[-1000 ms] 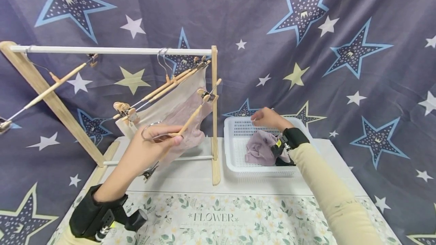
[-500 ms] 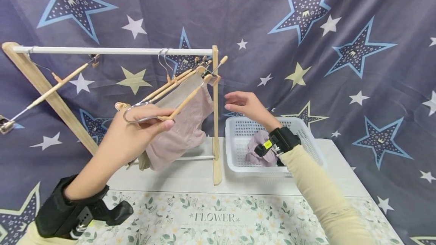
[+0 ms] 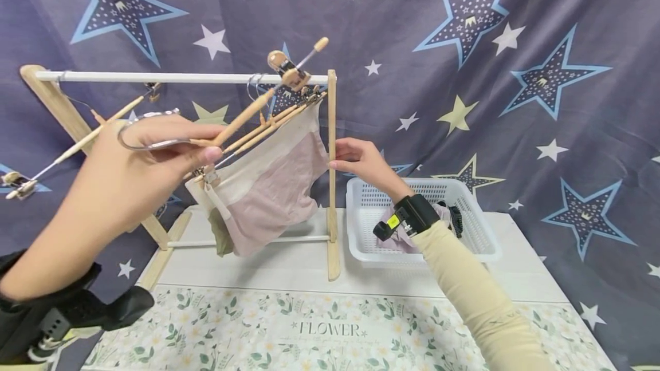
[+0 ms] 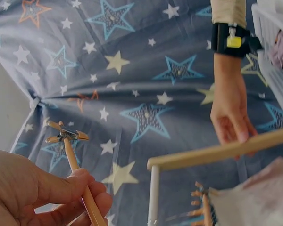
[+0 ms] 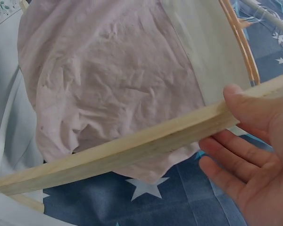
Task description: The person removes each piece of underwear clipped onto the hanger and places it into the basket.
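Note:
In the head view my left hand point(image 3: 134, 170) holds a wooden clip hanger point(image 3: 244, 116) near its middle, thumb against fingers. The hanger's metal hook curves back over the hand, and its far clip point(image 3: 289, 70) overlaps the rack's white top rail point(image 3: 180, 78). No cloth hangs from the clips in view. At the rack's right end my right hand point(image 3: 363, 162) holds the upright wooden post point(image 3: 332, 205). The right wrist view shows the thumb on one side of that post point(image 5: 108, 150) and the fingers at the other. A pink garment with a cream band point(image 3: 278, 188) hangs beside it.
Another clip hanger point(image 3: 100, 130) hangs at the rack's left. A white basket point(image 3: 361, 255) right of the rack contains mauve cloth point(image 3: 399, 243) and a dark ruffled item point(image 3: 456, 219). A flower-printed mat point(image 3: 330, 308) covers the table front. A star-patterned curtain point(image 3: 402, 27) stands behind.
My left hand has moved left and up, raising the clip hanger from in front of the hanging garment to the top rail. My right hand has moved from over the basket to the post.

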